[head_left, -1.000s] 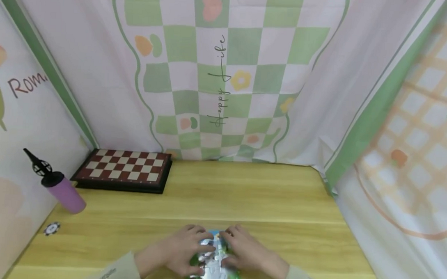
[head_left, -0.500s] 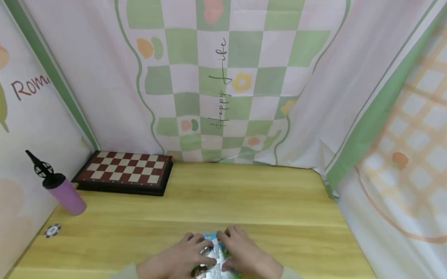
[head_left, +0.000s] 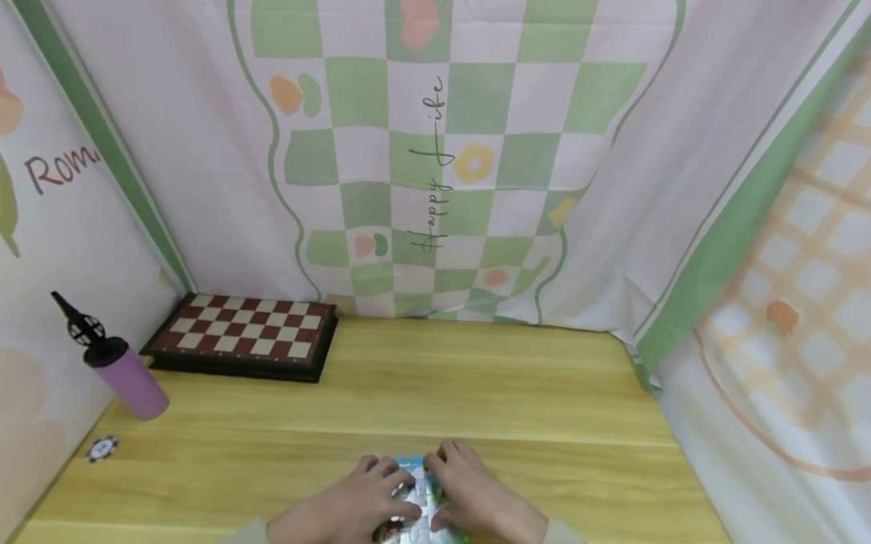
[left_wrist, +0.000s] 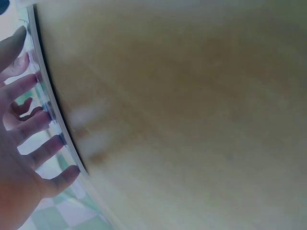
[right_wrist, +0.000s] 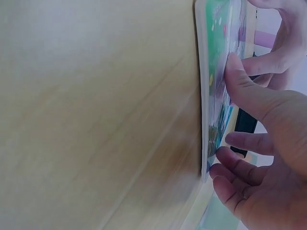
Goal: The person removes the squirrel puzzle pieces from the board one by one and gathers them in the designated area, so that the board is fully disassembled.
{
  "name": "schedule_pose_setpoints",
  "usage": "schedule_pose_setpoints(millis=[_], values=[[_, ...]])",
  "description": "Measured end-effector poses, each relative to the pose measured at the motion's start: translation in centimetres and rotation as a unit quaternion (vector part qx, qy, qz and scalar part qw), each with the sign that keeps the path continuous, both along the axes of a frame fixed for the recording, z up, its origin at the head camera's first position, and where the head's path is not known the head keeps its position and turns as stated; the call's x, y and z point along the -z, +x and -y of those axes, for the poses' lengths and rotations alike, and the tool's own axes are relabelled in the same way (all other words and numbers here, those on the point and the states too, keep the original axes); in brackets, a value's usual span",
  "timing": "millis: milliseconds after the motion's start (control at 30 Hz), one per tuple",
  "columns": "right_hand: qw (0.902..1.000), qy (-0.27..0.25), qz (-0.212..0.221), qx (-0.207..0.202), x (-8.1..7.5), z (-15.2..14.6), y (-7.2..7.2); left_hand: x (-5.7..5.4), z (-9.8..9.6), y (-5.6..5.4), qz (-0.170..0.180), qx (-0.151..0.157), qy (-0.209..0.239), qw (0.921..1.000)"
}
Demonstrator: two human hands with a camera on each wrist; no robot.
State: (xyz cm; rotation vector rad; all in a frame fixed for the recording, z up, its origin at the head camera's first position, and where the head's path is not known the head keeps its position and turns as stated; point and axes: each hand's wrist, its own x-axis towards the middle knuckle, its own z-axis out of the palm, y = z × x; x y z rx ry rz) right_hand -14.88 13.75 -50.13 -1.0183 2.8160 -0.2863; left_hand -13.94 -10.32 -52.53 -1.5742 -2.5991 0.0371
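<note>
A jigsaw puzzle (head_left: 421, 536) with a glossy picture lies flat on the wooden table (head_left: 546, 404), near the bottom of the head view. My left hand (head_left: 355, 503) rests on its left part, fingertips spread over the pieces. From the right, my right hand (head_left: 481, 494) touches it with thumb and fingertips. In the left wrist view, the left hand's fingers (left_wrist: 42, 152) reach onto the puzzle's surface along its edge. The right wrist view has the right thumb (right_wrist: 235, 67) pressing on the puzzle's face (right_wrist: 217, 43), which has a green border. Both hands hide part of the picture.
A red-and-white chessboard (head_left: 242, 329) with dark sides sits at the back left. A purple hand pump (head_left: 132, 385) with a black nozzle stands beside it. A poker chip (head_left: 102, 448) lies near the left edge. Printed curtains (head_left: 439, 160) hang around the table.
Both hands stay on the puzzle and have shifted only slightly, the right thumb becoming still after a blur. The head view has moved a little.
</note>
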Motion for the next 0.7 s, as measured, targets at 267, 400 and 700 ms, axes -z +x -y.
schedule_pose_setpoints(millis=[267,400,700], values=[[0.9997,0.010,-0.020,-0.004,0.1,0.2,-0.4,0.4,-0.1,0.0,0.047,-0.010,0.028,0.9984],[0.9993,0.023,-0.030,-0.004,0.3,0.2,-0.6,0.5,-0.2,0.1,0.040,-0.017,0.028,0.9987],[0.9989,0.039,-0.025,-0.008,0.1,0.5,-1.4,0.5,-0.5,0.4,0.026,-0.028,0.008,0.9992]])
